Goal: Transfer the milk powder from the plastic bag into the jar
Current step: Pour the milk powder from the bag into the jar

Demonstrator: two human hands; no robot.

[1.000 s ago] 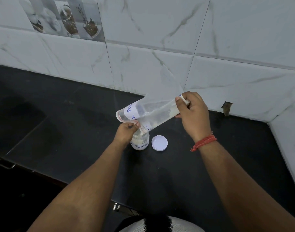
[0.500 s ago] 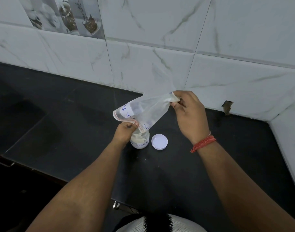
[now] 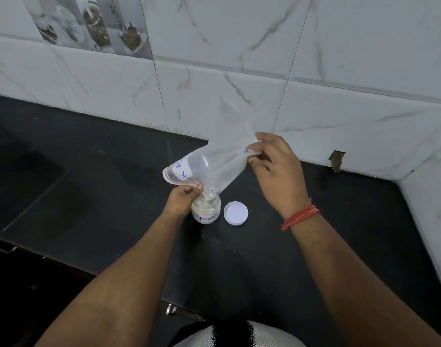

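A small clear jar (image 3: pixel 206 211) with a white label stands uncapped on the black counter (image 3: pixel 114 196), holding pale milk powder. Over it hangs a clear plastic bag (image 3: pixel 214 166) with blue writing, tilted with its open mouth down at the jar's rim and looking almost empty. My left hand (image 3: pixel 183 197) pinches the bag's mouth right beside the jar. My right hand (image 3: pixel 277 169) holds the raised bottom end of the bag between thumb and fingertips, up and to the right.
The jar's white lid (image 3: pixel 235 213) lies flat on the counter just right of the jar. A white marbled tile wall (image 3: pixel 239 71) runs along the back and turns at the right corner. The counter's front edge is near my body.
My right hand has shifted its grip on the bag's bottom end and spread its fingers; the bag has slackened and crumpled. The left hand stays at the jar's mouth.
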